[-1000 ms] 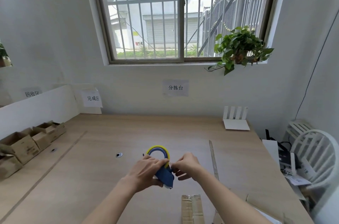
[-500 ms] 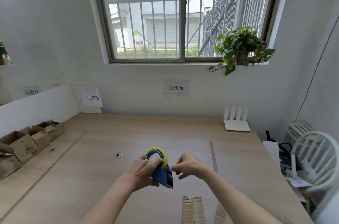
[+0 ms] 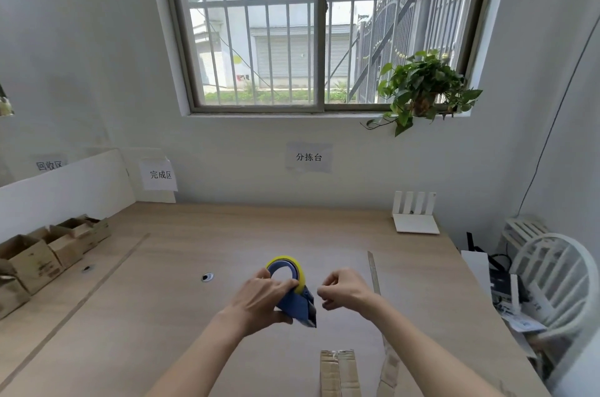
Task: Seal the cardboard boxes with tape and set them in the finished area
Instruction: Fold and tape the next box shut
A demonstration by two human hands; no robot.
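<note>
Hidden or cut off: the cardboard box (image 3: pixel 339 372) in front of you ran off the bottom edge; only its top with the two flaps meeting along a centre seam showed. Whether tape lay on that seam could not be made out.
Hard to make out: a pale strip (image 3: pixel 388 367) lay just right of the box; its material could not be told. Any tape between your right hand and the dispenser was not visible.
Left hand: your left hand (image 3: pixel 263 302) gripped the blue tape dispenser (image 3: pixel 297 302), fingers curled over its body, fingertips at the roll.
Right hand: your right hand (image 3: pixel 345 289) was held just right of the dispenser, fingers curled with thumb and forefinger drawn together; what they pinched, if anything, could not be told.
Dispenser position: held above the desk (image 3: pixel 162 299), beyond the box and apart from it.
Dispenser axis: long axis ran from the yellow tape roll (image 3: pixel 293 268) at the far end down to the blade end nearest you, tilted to your right.
Box axis: seam ran away from you.
Left edge of desk: a row of open cardboard boxes (image 3: pixel 48 253) stood under the wall sign (image 3: pixel 160 174).
</note>
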